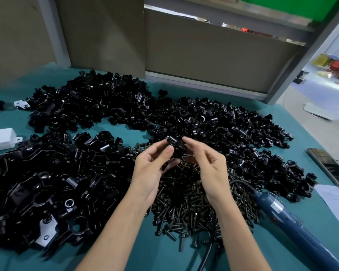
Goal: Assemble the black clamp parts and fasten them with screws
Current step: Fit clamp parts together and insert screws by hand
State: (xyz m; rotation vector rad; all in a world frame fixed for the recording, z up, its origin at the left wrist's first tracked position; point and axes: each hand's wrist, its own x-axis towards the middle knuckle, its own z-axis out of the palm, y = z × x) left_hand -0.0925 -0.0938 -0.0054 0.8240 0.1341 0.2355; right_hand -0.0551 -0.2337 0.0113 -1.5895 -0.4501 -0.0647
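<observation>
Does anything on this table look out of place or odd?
Yes. A silver metal bracket lies in the near-left heap of black clamp parts, and a second silver piece lies beside the far-left heap; neither is black.

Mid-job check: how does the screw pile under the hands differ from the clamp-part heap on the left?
The screw pile holds slim, headed pieces in a dull brownish tone; the clamp-part heap holds chunky, glossy black brackets with holes and curved seats. The screw pile is compact, front and centre; the clamp-part heap spreads wide toward the left edge. Both lie loose on the teal table cover.
</observation>
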